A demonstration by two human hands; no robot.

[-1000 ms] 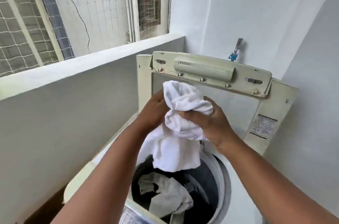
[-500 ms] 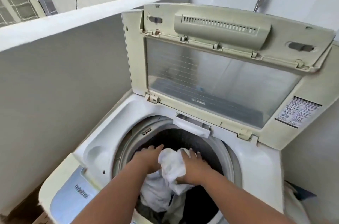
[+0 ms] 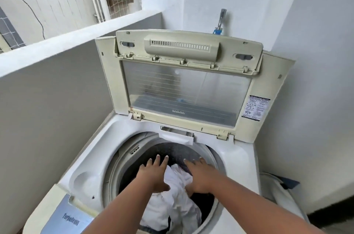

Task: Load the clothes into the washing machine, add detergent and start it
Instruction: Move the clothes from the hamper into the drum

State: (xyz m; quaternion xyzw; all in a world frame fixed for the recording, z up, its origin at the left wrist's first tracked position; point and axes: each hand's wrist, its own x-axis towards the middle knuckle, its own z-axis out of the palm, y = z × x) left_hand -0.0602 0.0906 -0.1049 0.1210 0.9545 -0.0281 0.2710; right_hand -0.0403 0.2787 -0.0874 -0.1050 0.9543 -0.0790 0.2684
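Note:
A top-loading washing machine [image 3: 99, 149] stands with its lid [image 3: 183, 88] folded up against the back wall. White clothes [image 3: 172, 201] lie bunched in the dark drum [image 3: 178, 152]. Both my hands reach into the drum opening. My left hand [image 3: 155, 175] has its fingers spread out straight above the left side of the cloth. My right hand [image 3: 199, 175] also has straight fingers, its palm pressing down on the cloth's right side. Neither hand grips the cloth.
A low grey wall [image 3: 53, 88] runs close along the machine's left side. A water tap [image 3: 220, 21] sticks out of the white wall behind the lid. A laundry basket [image 3: 277, 191] sits to the right. The blue control panel [image 3: 65, 218] is at the near left corner.
The white cloth went from held up in both hands down into the drum. Both hands have let go and spread their fingers. The view has pulled back slightly.

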